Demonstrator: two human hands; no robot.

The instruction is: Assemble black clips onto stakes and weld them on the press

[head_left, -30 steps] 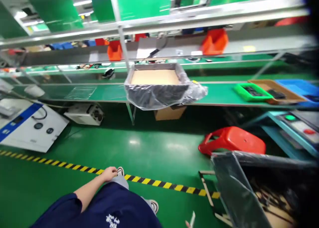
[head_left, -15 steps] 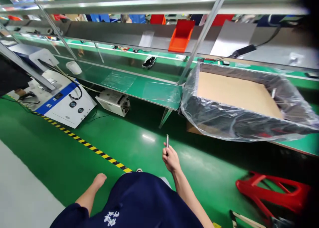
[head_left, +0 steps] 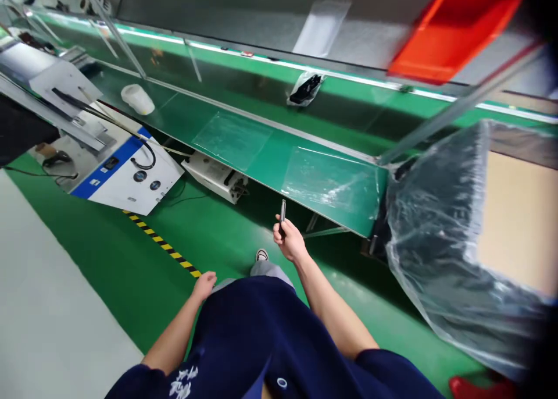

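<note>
Head view | right hand point(head_left: 289, 239): grip closed on slim grey-black bar-shaped object point(head_left: 283, 212), near long green-topped desk point(head_left: 274, 155) | left hand point(head_left: 204, 284): curled, grip state unclear | progress: pickup seemingly done, not yet set down

One camera, worn on the head; looks forward and steeply down over the wearer's shirt point(head_left: 248, 323) at the bottom edge. Left hand point(head_left: 204, 284) and right hand point(head_left: 289, 239) below centre, near the lens. Bench point(head_left: 274, 161) beyond them, slanting from upper left to lower right, farther off. Green floor point(head_left: 209, 227) seen from above. Plastic-lined box point(head_left: 427, 213) cut off by right edge, where the view goes dark
</note>
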